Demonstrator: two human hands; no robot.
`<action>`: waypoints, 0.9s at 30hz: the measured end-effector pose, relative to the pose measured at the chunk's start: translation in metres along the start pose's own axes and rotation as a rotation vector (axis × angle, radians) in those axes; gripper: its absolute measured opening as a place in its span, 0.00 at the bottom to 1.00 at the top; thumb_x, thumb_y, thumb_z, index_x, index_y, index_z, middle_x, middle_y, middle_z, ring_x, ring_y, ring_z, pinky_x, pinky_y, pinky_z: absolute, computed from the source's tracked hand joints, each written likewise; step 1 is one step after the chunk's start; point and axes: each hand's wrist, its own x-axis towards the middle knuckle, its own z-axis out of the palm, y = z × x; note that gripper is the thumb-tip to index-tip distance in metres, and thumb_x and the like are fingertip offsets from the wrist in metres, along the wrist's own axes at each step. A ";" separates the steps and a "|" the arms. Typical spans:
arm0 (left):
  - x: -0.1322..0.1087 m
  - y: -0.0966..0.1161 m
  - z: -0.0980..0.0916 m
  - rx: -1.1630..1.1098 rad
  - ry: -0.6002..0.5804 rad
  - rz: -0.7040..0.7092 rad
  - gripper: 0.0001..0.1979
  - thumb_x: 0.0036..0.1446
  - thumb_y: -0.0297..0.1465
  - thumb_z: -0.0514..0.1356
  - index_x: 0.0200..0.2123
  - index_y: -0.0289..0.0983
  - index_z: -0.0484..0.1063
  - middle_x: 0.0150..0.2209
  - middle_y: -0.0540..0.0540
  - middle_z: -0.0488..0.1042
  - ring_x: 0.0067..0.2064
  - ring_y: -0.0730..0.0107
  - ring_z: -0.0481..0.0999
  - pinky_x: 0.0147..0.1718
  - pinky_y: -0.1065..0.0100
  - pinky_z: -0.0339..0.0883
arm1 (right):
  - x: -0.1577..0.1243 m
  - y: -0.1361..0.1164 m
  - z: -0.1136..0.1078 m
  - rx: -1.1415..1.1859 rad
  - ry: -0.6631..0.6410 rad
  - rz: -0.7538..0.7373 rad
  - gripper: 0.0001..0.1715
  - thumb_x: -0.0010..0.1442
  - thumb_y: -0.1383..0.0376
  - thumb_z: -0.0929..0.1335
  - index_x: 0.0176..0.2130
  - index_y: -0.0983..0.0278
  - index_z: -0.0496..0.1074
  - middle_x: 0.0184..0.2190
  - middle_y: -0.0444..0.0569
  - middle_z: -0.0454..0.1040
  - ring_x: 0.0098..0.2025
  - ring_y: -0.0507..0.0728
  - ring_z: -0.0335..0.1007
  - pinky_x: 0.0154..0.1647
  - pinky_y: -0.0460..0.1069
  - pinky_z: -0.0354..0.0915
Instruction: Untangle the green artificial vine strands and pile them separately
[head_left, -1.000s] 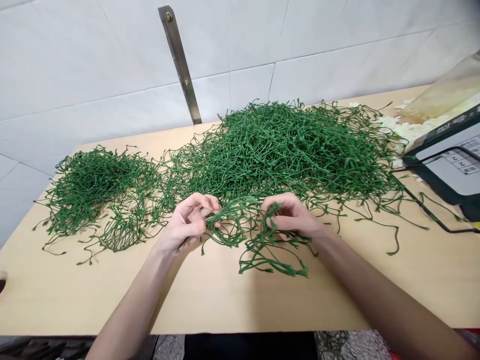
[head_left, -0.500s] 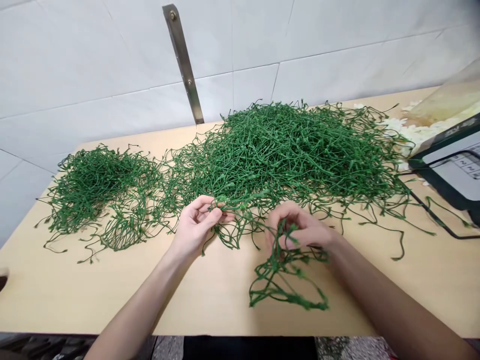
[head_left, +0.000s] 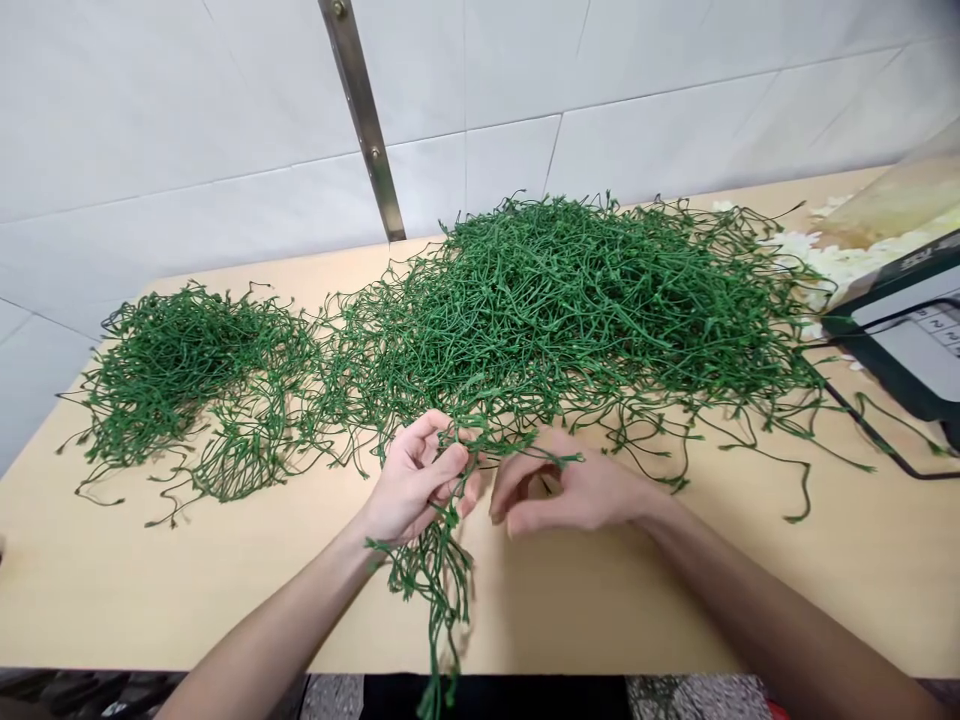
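Green wiry stems make up nearly everything being worked: a large tangled heap (head_left: 570, 300) lies along the back edge of the tabletop (head_left: 622, 620), right of centre, and a smaller pile (head_left: 180, 365) sits near the left edge. Between them and the front edge, the left hand (head_left: 424, 475) pinches a bunch (head_left: 433, 575), thumb pressed to fingers, its ends hanging toward the front edge. Beside it the right hand (head_left: 570, 490) is half curled, thumb and fingertips parted, with no firm hold visible. One handful appears gathered; by far the most stems lie loose and tangled, so much seems left. Whether the smaller pile is finished, I cannot tell.
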 end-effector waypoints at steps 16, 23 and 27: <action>0.002 0.005 -0.001 0.044 0.072 -0.104 0.15 0.47 0.33 0.72 0.31 0.31 0.72 0.19 0.52 0.67 0.19 0.80 0.66 0.15 0.79 0.55 | 0.005 0.008 -0.010 0.482 0.249 -0.268 0.08 0.55 0.63 0.74 0.34 0.65 0.81 0.31 0.50 0.80 0.30 0.54 0.77 0.31 0.48 0.74; 0.003 0.004 -0.002 0.109 0.049 -0.169 0.18 0.49 0.34 0.71 0.25 0.35 0.64 0.15 0.55 0.65 0.16 0.82 0.62 0.15 0.80 0.54 | 0.005 0.011 -0.007 0.435 0.332 -0.156 0.08 0.51 0.63 0.77 0.30 0.65 0.78 0.24 0.46 0.78 0.23 0.50 0.74 0.24 0.43 0.72; 0.004 0.006 -0.002 0.042 0.064 -0.190 0.18 0.47 0.35 0.72 0.30 0.33 0.67 0.21 0.49 0.72 0.19 0.78 0.69 0.15 0.79 0.57 | 0.007 0.012 -0.006 0.378 0.405 -0.177 0.07 0.48 0.69 0.77 0.29 0.65 0.77 0.24 0.44 0.76 0.23 0.48 0.71 0.24 0.41 0.68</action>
